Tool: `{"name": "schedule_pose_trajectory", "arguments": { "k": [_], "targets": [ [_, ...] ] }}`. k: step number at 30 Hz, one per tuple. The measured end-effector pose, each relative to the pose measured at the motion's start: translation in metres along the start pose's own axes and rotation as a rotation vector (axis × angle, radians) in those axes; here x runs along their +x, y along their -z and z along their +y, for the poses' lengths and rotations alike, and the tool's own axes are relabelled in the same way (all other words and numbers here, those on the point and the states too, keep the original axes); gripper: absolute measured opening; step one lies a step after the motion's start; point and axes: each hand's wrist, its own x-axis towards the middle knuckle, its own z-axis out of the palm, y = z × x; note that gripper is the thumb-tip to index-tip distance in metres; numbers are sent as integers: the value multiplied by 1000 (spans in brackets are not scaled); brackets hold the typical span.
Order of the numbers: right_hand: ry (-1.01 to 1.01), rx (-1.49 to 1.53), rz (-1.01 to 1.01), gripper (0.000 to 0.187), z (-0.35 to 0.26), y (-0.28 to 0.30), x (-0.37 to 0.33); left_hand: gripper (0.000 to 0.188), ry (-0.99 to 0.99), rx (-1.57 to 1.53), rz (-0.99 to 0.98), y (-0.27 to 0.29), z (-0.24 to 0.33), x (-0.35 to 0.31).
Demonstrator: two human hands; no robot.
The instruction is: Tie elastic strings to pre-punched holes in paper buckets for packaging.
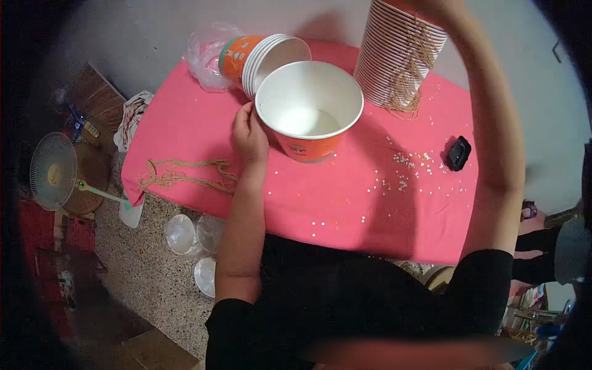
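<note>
Head view, near to far. The left hand [250, 137] rests at the rim of a single upright paper bucket [309, 111], white inside and orange outside, its fingers curled against the wall at the bucket's 9 o'clock; the hand steadies the bucket rather than enclosing it. The bucket stands mouth up near the middle of the pink table [203, 123], its axis vertical, and is the thing nearest either hand. At its 8 o'clock lies one loose bundle of tan cords [185, 174], stretched roughly left to right along the table's near-left edge. At 4 o'clock small pale beads [407, 163], too many to count, are scattered, with one black clip-like object [459, 153] beyond them. At 11 o'clock one nested stack of buckets lying on its side [262, 57] points its mouths toward the upright bucket, partly in a clear bag. At 1 o'clock one tall stack of upturned buckets [401, 52] carries draped cords; the right hand [431, 7] is raised at its top, its grip cut off by the frame edge and not discernible.
</note>
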Motion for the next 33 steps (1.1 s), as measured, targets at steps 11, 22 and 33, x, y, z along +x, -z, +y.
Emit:
{"name": "schedule_pose_trajectory", "arguments": {
  "k": [11, 22, 33],
  "targets": [
    [195, 418, -926, 13, -79, -53, -108, 36, 39, -196, -111, -9, 25, -8],
    [1, 419, -691, 30, -133, -52, -121, 117, -377, -216, -429, -25, 49, -35],
    [-88, 391, -600, 29, -95, -29, -150, 124, -234, -49, -598, -20, 52, -34]
  ]
}}
